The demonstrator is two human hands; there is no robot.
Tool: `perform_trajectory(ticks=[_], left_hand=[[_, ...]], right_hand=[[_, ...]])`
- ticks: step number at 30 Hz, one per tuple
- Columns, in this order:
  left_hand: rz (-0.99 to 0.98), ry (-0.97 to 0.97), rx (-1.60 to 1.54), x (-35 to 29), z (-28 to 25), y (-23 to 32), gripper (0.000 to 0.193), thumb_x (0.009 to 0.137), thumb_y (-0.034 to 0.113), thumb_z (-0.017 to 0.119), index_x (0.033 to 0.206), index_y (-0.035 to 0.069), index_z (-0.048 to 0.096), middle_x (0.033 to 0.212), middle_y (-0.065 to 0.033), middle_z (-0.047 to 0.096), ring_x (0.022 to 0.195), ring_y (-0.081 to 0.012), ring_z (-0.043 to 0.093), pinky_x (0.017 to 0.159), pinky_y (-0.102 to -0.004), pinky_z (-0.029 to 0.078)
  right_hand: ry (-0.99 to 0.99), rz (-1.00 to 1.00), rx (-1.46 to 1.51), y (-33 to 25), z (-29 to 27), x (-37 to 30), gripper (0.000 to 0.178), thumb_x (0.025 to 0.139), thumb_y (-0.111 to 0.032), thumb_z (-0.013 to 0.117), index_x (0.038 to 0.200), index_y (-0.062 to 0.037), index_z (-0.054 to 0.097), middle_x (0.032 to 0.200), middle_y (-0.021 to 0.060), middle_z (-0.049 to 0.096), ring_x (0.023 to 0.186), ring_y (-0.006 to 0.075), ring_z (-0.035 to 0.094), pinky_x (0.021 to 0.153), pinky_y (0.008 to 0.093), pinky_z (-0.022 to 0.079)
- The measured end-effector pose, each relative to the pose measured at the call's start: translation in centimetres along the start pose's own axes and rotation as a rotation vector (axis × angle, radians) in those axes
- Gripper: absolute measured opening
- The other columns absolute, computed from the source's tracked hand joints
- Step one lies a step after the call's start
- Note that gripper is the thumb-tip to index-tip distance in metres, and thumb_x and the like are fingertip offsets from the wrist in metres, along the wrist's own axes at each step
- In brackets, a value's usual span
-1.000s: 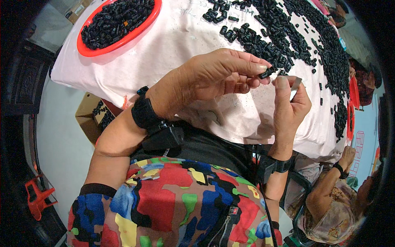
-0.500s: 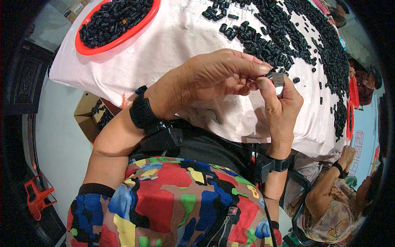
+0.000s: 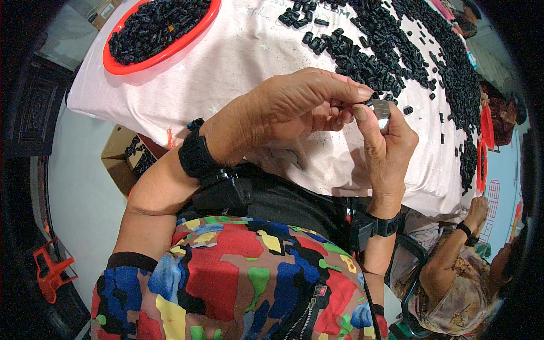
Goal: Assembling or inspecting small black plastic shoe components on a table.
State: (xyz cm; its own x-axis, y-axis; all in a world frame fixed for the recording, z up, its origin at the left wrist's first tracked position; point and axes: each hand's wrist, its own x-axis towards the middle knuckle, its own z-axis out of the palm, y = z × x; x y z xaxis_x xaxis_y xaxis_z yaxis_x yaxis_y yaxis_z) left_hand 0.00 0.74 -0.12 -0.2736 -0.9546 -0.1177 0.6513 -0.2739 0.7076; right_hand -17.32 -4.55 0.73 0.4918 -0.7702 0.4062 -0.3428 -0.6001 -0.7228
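Above the worktop [image 3: 192, 90], towards its near edge, my left grip [image 3: 303, 105] pinches a black plastic piece [image 3: 369, 103], my right grip [image 3: 391, 141] a thin metal strip [image 3: 382, 109] beside it; both best held steady.

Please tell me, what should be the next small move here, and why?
Perhaps draw the metal strip lightly along the black part: the left fingers pinch the part, and the right fingers hold the strip right up at it.

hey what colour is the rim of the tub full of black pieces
The tub has a bright red rim, seen best in the head view.
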Motion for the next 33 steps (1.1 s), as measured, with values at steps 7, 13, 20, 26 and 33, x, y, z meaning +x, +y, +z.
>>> perform_trajectory(ticks=[7,13,20,26,33], left_hand=[[-0.002,0.016,-0.004,-0.01,0.22,0.09,0.023,0.085,0.023,0.065,0.103,0.008,0.062,0.092,0.0023,0.059,0.083,-0.0063,0.054,0.075,-0.0203,0.045],[-0.005,0.023,-0.021,0.18,0.13,-0.13,0.02,0.086,0.023,0.065,0.098,0.008,0.062,0.087,0.0025,0.058,0.078,-0.0055,0.053,0.071,-0.0188,0.045],[0.017,0.049,-0.002,0.14,0.47,-0.13,0.018,0.086,0.024,0.064,0.092,0.008,0.062,0.08,0.0022,0.057,0.069,-0.005,0.053,0.063,-0.0175,0.044],[0.003,0.093,0.009,0.27,0.84,-0.17,0.019,0.086,0.027,0.064,0.085,0.008,0.06,0.071,0.0026,0.057,0.061,-0.005,0.054,0.055,-0.0164,0.042],[-0.02,0.046,-0.027,0.28,-0.09,-0.02,0.018,0.087,0.024,0.062,0.088,0.006,0.06,0.075,0.0001,0.057,0.066,-0.0058,0.053,0.059,-0.0175,0.042]], right_hand=[[0.014,-0.016,0.012,-0.26,0.13,0.01,0.029,0.081,-0.033,0.07,0.084,-0.0041,0.066,0.063,0.0043,0.065,0.05,0.0062,0.054,0.045,0.0221,0.04],[-0.012,-0.026,-0.049,-0.25,0.06,0.06,0.028,0.082,-0.032,0.069,0.083,-0.0047,0.066,0.063,0.0033,0.066,0.049,0.0076,0.056,0.045,0.0229,0.041],[-0.008,-0.048,-0.095,-0.39,0.07,0.11,0.027,0.084,-0.034,0.067,0.081,-0.0069,0.066,0.063,0.0036,0.066,0.047,0.0103,0.056,0.045,0.024,0.042],[-0.044,0.005,-0.171,-0.15,0.03,-0.06,0.03,0.083,-0.035,0.067,0.076,-0.0062,0.063,0.054,0.0032,0.06,0.043,0.0135,0.052,0.043,0.0261,0.04],[0.188,-0.094,0.081,-0.22,0.04,0.2,0.015,0.082,-0.016,0.069,0.089,-0.0034,0.063,0.073,0.0002,0.06,0.063,0.0034,0.049,0.053,0.0198,0.039]])
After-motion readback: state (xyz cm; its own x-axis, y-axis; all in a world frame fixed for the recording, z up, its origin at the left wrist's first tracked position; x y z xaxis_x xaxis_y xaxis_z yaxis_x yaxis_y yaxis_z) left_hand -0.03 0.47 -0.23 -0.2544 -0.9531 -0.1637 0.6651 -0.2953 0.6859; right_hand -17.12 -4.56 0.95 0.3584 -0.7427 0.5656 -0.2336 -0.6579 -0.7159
